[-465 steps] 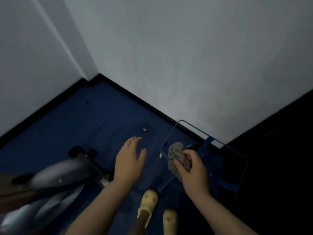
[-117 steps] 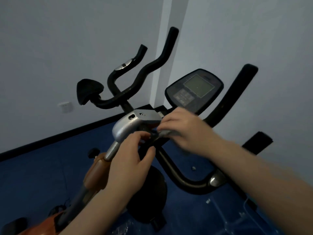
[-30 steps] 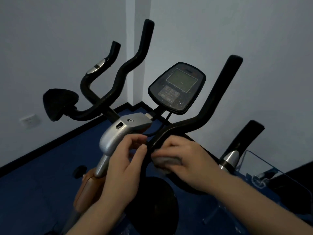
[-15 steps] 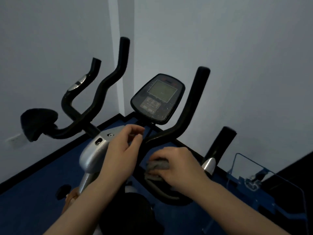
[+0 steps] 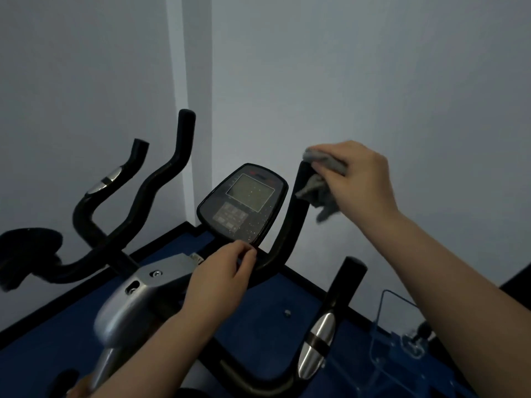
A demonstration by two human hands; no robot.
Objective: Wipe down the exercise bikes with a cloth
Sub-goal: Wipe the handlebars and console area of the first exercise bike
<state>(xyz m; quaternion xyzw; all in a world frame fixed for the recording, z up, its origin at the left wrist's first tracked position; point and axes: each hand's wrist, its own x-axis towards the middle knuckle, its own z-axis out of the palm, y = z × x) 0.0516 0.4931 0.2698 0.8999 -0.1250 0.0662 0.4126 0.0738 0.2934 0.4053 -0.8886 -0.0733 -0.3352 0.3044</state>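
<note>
An exercise bike fills the middle: black curved handlebars, a dark console (image 5: 242, 203) with a screen, and a silver stem housing (image 5: 135, 300). My right hand (image 5: 356, 182) grips a grey cloth (image 5: 320, 182) wrapped over the top end of the right upright handlebar (image 5: 290, 234). My left hand (image 5: 221, 280) rests on the centre of the handlebar just below the console, fingers curled at the bar. A second black grip with a silver sensor plate (image 5: 316, 347) stands lower right.
White walls meet in a corner behind the bike. The floor (image 5: 267, 308) is blue with a black skirting strip. A blue wire-framed basket (image 5: 402, 340) stands on the floor at the lower right. The left handlebar (image 5: 161, 179) rises at the left, with a black round pad (image 5: 28, 251) beside it.
My right hand has slid the cloth from the low bend of the handlebar up to the top end of the right upright. My left hand stays at the bar's centre.
</note>
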